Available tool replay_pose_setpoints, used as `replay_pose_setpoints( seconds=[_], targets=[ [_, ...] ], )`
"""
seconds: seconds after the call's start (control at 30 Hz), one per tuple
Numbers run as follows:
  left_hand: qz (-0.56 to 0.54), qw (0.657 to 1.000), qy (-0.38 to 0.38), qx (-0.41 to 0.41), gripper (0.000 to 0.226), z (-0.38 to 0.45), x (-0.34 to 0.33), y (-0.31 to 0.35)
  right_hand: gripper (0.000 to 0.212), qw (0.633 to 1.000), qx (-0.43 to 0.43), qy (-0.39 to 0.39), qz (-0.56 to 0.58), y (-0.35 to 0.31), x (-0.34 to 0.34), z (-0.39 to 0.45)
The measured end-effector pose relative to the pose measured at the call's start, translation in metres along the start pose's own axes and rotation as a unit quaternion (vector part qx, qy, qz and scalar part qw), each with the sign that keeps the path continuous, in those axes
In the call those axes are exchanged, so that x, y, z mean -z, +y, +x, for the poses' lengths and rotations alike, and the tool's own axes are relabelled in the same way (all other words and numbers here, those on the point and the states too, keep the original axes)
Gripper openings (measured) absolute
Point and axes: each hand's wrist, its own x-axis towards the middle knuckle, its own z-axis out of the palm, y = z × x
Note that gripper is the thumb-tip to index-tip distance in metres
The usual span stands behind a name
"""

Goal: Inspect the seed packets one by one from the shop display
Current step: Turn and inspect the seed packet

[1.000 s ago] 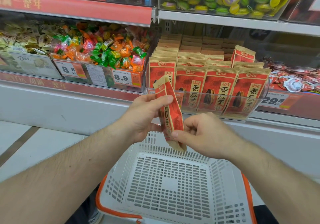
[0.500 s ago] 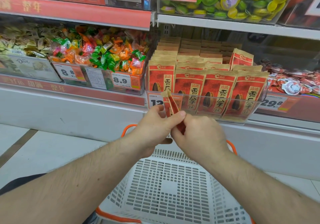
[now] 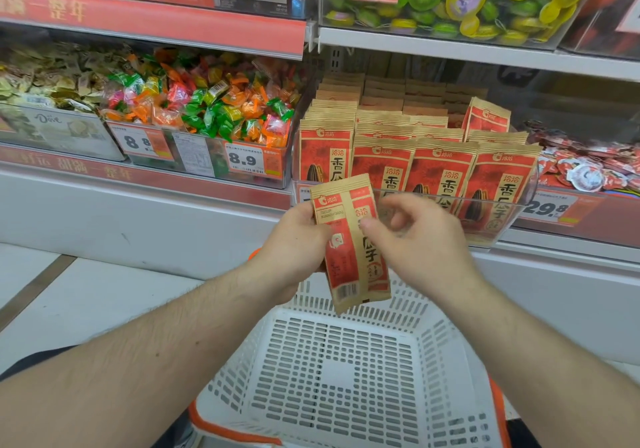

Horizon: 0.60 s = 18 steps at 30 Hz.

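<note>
Now turned from edge-on to flat, back panel and barcode facing up: sunflower seed packet (image 3: 349, 243), above the white shopping basket (image 3: 429, 343) and before the shelf's front edge, where the display bin of seed packets (image 3: 412, 170) stands. Pinched at its left edge by the left hand (image 3: 294, 250); right hand (image 3: 415, 239) touching its right side, fingers loosely curled, grip hard to tell. Probably mid-inspection of this packet, others not yet handled.

2 bare forearms with sparse hair, no sleeves, dark trousers (image 3: 31, 361)
</note>
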Motion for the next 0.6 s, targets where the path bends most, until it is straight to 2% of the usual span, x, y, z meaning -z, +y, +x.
replay_pose_setpoints(
  seconds=[0.1,0.17,0.23,0.37,0.6],
  targets=[
    [0.024,0.999,-0.046,-0.004,0.038,-0.002,0.003,0.003,0.037,0.990,-0.080,-0.009,0.119,0.008,0.008,0.009],
    [0.030,0.997,-0.072,-0.006,0.034,-0.004,0.004,0.003,0.022,0.973,-0.091,-0.040,0.209,0.008,0.011,0.008],
    [0.010,0.997,-0.072,-0.015,0.028,-0.004,0.005,0.004,0.025,0.973,-0.068,-0.051,0.215,0.006,0.012,0.004],
    [-0.063,0.996,-0.020,-0.058,0.021,-0.002,0.010,0.006,0.030,0.978,-0.023,-0.036,0.203,0.002,0.013,-0.001],
    [-0.093,0.984,-0.037,-0.144,0.027,-0.001,0.020,0.006,0.011,0.956,0.044,-0.042,0.286,-0.001,0.018,-0.005]
  ],
)
